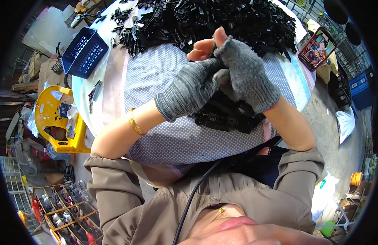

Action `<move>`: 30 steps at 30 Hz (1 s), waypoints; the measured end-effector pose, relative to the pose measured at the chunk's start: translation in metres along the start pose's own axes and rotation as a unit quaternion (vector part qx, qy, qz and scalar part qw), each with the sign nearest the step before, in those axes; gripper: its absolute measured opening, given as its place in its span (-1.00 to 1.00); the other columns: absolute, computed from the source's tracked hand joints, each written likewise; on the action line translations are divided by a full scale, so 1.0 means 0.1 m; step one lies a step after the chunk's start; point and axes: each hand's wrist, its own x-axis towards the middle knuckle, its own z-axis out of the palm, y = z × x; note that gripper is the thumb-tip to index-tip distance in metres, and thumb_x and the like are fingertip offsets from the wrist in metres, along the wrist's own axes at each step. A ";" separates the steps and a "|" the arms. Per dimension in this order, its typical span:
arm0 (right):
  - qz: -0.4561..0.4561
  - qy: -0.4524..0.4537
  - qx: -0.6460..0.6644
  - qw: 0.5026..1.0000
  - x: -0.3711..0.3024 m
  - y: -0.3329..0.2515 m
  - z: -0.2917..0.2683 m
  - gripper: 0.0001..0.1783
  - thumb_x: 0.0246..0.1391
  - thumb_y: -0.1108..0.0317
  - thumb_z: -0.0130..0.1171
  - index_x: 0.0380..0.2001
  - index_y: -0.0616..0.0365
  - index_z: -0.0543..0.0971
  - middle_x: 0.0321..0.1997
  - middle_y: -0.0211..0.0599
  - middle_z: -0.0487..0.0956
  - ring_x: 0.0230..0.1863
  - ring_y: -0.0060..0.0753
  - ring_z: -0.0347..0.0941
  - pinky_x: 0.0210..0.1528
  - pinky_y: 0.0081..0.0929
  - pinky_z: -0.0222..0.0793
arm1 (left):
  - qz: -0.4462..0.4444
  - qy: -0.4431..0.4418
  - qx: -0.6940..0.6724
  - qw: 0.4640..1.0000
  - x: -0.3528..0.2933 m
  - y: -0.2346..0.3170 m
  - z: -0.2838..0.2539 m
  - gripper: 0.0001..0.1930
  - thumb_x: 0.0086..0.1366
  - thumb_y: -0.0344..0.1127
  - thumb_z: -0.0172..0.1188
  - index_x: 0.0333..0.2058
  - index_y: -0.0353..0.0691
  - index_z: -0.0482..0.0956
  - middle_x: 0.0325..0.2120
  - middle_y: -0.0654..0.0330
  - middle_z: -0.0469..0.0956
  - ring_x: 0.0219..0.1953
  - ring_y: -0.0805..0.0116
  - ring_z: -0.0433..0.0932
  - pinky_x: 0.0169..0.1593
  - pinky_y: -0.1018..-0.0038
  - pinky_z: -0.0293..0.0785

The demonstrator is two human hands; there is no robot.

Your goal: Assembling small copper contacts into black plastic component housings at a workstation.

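My left hand (190, 86) and my right hand (251, 74), both in grey knitted fingerless gloves, meet over the middle of a round table. The left fingers are curled in against the right hand. The bare fingertips of the right hand bend toward the left, with one digit raised. Something dark shows between the two hands, but the gloves hide most of it. Beneath them lies a small heap of black plastic parts (221, 116). A much larger pile of similar black parts (205, 22) covers the far side of the table.
Patterned cloth (156, 139) covers the table. At its left edge stand a dark blue basket (85, 53) and a small cutting tool (95, 94). A phone (318, 49) leans at the right edge. Beside the table is a yellow chair (46, 116); wooden racks (68, 214) stand lower left.
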 end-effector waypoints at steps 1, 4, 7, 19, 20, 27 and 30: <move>0.023 0.046 0.079 0.996 -0.01 -0.02 0.00 -0.52 0.17 0.01 -0.19 -0.32 0.23 0.53 -0.25 -0.18 0.54 -0.18 -0.42 0.48 -0.08 -0.47 0.39 | 0.021 0.009 0.036 0.999 0.02 0.05 0.01 -0.74 0.22 -0.22 0.02 -0.21 -0.28 0.46 -0.53 0.11 0.51 -0.50 0.28 0.51 -0.42 0.45 0.43; -0.062 0.021 0.025 0.998 0.05 0.07 -0.14 -0.42 0.11 -0.10 -0.17 -0.31 0.26 0.52 -0.27 -0.19 0.55 -0.23 -0.44 0.50 -0.18 -0.53 0.45 | 0.039 -0.024 0.060 0.997 0.02 0.07 -0.01 -0.72 0.20 -0.21 0.04 -0.19 -0.26 0.45 -0.56 0.05 0.51 -0.53 0.13 0.53 -0.38 0.37 0.46; -0.059 0.053 -0.088 0.993 0.12 -0.03 -0.60 -0.33 0.09 -0.22 -0.24 -0.35 0.27 0.50 -0.44 -0.28 0.52 -0.36 -0.50 0.46 -0.30 -0.55 0.44 | 0.018 -0.117 0.137 0.984 0.00 0.22 -0.05 -0.69 0.17 -0.17 0.08 -0.15 -0.18 0.47 -0.50 0.02 0.49 -0.46 0.10 0.53 -0.32 0.37 0.48; 0.040 0.015 -0.653 0.756 0.08 0.14 -0.62 -0.77 -0.14 0.23 0.15 -0.50 0.18 0.51 -0.50 -0.17 0.47 -0.37 -0.22 0.43 -0.26 -0.32 0.36 | 0.016 -0.010 0.510 0.860 0.49 -0.76 -0.77 -0.72 0.08 -0.28 0.15 -0.18 0.08 0.53 -0.17 0.23 0.39 -0.16 0.27 0.43 -0.15 0.42 0.46; 0.111 -0.006 -0.661 0.742 0.10 0.08 -0.56 -0.78 -0.12 0.26 0.15 -0.43 0.18 0.50 -0.44 -0.16 0.48 -0.29 -0.18 0.43 -0.19 -0.30 0.36 | 0.006 -0.024 0.539 0.842 0.51 -0.77 -0.76 -0.72 0.08 -0.26 0.15 -0.17 0.08 0.52 -0.15 0.24 0.38 -0.13 0.27 0.40 -0.11 0.42 0.44; -0.043 0.007 -0.685 0.727 0.02 0.28 -0.55 -0.70 -0.11 0.40 0.11 -0.22 0.18 0.46 -0.27 -0.17 0.47 -0.18 -0.14 0.42 -0.09 -0.27 0.34 | 0.055 0.029 0.482 0.874 0.34 -0.65 -0.71 -0.75 0.11 -0.23 0.14 -0.23 -0.13 0.48 -0.28 0.22 0.50 -0.21 0.23 0.47 -0.16 0.38 0.42; -0.011 -0.004 -0.679 0.734 0.03 0.25 -0.51 -0.68 -0.13 0.45 0.08 -0.21 0.19 0.46 -0.25 -0.16 0.46 -0.17 -0.14 0.42 -0.11 -0.29 0.36 | -0.030 0.029 0.101 0.994 0.23 -0.57 -0.63 -0.78 0.20 -0.30 0.08 -0.19 -0.22 0.42 -0.43 0.13 0.52 -0.43 0.36 0.51 -0.34 0.45 0.45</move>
